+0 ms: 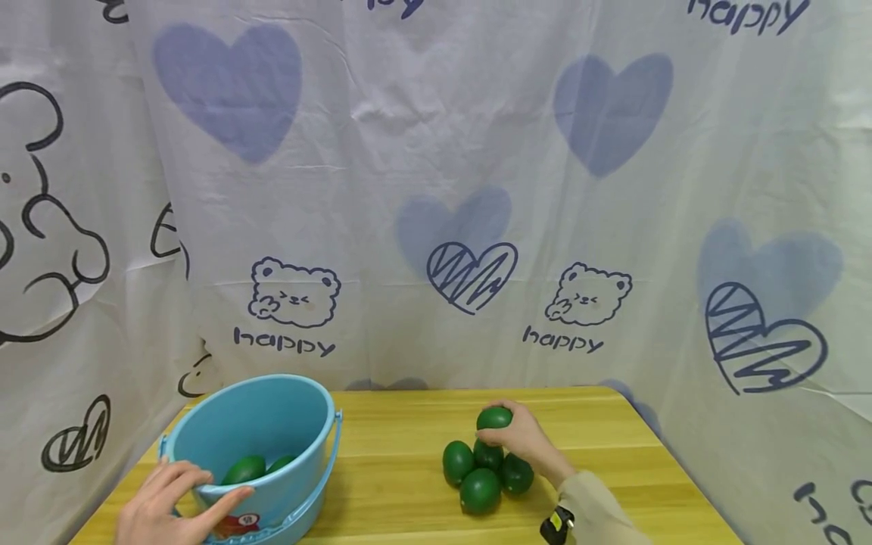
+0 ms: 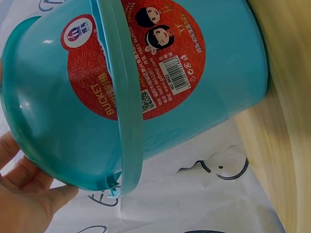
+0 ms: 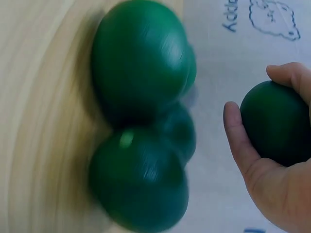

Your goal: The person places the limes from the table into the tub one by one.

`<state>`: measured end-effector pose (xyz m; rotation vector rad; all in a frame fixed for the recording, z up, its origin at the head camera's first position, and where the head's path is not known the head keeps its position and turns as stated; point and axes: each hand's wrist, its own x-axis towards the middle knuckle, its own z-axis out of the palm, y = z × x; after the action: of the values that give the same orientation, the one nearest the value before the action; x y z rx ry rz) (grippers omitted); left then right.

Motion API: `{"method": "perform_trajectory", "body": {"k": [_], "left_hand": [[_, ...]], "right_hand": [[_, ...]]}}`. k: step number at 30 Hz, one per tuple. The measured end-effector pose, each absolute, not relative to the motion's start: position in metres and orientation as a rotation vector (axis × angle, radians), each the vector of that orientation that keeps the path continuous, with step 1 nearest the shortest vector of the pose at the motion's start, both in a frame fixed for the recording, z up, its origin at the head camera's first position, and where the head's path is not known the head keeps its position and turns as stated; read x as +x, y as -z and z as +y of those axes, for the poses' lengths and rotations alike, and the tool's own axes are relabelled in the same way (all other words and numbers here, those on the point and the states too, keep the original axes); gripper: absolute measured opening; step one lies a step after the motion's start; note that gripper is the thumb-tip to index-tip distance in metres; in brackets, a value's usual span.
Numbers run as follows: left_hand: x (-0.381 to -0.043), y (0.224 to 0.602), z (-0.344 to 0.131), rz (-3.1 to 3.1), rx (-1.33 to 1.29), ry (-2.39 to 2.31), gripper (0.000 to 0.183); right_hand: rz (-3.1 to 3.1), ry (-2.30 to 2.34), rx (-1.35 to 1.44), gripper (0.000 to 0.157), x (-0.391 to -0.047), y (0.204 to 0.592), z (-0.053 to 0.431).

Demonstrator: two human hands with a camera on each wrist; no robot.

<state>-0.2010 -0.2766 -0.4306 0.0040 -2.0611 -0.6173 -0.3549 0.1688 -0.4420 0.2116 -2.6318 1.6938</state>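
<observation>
On the left stands a light blue plastic bucket (image 1: 300, 481), its handle hanging down over the outside. My left hand (image 1: 163, 506) grips the bucket's near rim, thumb and fingers on either side of the wall. Inside the bucket lie dark green avocado-like fruits (image 1: 245, 470), partly hidden by the rim. To the right, my right hand (image 1: 527, 440) holds one smooth, oval green avocado-like fruit (image 3: 274, 124) between thumb and fingers. It is above a small cluster of several similar fruits (image 1: 480, 491) on the table, which touch each other.
The table (image 1: 388, 446) has a yellow wood-grain top. A white cloth (image 1: 381, 318) printed with hearts and bears hangs behind it and along both sides. The bucket carries a red label (image 2: 182, 63) on its outer wall. A dark watch (image 1: 557, 525) sits on my right wrist.
</observation>
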Motion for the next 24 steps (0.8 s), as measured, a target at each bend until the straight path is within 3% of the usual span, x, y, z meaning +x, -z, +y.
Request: {"method": "perform_trajectory", "body": {"k": [16, 24], "left_hand": [[-0.202, 0.431, -0.277, -2.071, 0.011, 0.642, 0.049], [-0.207, 0.434, -0.282, -1.936, -0.162, 0.628, 0.049]], "right_hand": [[-2.749, -1.739, 0.439, 0.054, -0.347, 0.442, 0.11], [-2.768, -1.694, 0.552, 0.051, -0.338, 0.448, 0.076]]}}
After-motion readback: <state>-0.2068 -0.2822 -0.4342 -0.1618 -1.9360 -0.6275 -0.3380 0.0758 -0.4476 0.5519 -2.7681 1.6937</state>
